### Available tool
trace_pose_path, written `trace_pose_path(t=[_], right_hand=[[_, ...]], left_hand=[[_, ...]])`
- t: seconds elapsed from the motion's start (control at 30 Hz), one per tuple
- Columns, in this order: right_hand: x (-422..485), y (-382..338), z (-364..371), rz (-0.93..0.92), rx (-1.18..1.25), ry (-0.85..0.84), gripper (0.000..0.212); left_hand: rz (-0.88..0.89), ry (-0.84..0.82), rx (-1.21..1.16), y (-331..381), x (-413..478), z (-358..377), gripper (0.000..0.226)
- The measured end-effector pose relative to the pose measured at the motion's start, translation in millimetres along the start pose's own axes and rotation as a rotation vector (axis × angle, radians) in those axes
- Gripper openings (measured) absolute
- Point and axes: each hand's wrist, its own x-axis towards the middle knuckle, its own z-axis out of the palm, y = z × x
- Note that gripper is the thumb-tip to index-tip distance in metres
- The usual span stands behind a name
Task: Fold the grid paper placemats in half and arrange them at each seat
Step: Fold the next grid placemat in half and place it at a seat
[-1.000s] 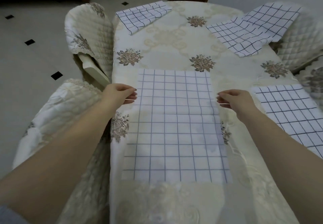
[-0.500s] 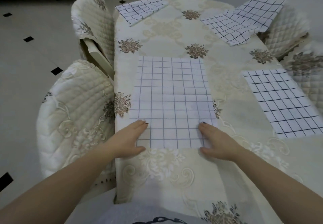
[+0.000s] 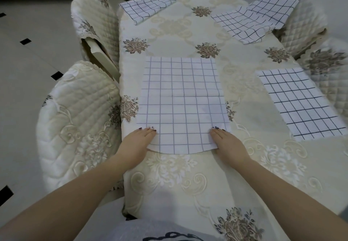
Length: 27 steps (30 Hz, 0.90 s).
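Note:
A white grid paper placemat point(image 3: 180, 105) lies unfolded in the middle of the table, with a faint crease across its middle. My left hand point(image 3: 138, 142) is at its near left corner and my right hand point(image 3: 227, 144) at its near right corner. On both, straight fingers lie on top of the paper and the thumbs are hidden beneath it. Between the hands the near edge bows slightly up off the cloth. Another flat placemat point(image 3: 299, 103) lies at the right seat.
A folded placemat point(image 3: 146, 7) sits at the far left corner. A loose one point(image 3: 254, 20) drapes from the table onto a far right chair point(image 3: 305, 28). Quilted chairs point(image 3: 79, 124) stand along the left side. The cream floral tablecloth point(image 3: 188, 174) covers the table.
My hands moved from the placemat's side edges to its near corners. In the last half second the thumbs slid under the paper and the near edge rose a little.

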Motion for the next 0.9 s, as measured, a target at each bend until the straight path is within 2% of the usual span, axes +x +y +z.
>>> trace_pose_path(t=[0.13,0.27,0.43,0.57,0.63,0.73,0.9], right_hand=[[3.9,3.0,-17.8,0.172,0.192,0.112,0.03],[8.3,16.0,-40.6,0.235,0.401,0.275,0.006],[17.8,26.0,-75.7,0.379,0.791,0.346,0.012],[19.9,26.9,-99.1,0.361,1.04,0.402,0.006],[18.9,27.4,-104.1,0.365,1.096,0.418,0.002],[12.5,25.0,-106.9,0.376,1.163,0.428,0.008],[-6.6,17.0,-102.9,0.408,1.226,0.399,0.01]], left_hand=[[-0.187,0.074,-0.183,-6.5,7.2,-18.8,0.04],[-0.309,0.187,-0.495,-17.5,13.2,-44.7,0.02],[-0.42,0.365,-0.874,-19.0,24.8,-83.7,0.015],[-0.406,0.434,-1.075,-13.9,26.8,-113.4,0.013],[-0.382,0.436,-1.143,-14.2,24.7,-123.3,0.019],[-0.339,0.409,-1.167,-14.5,18.4,-132.4,0.031],[-0.328,0.323,-1.201,-16.9,2.6,-130.7,0.018]])
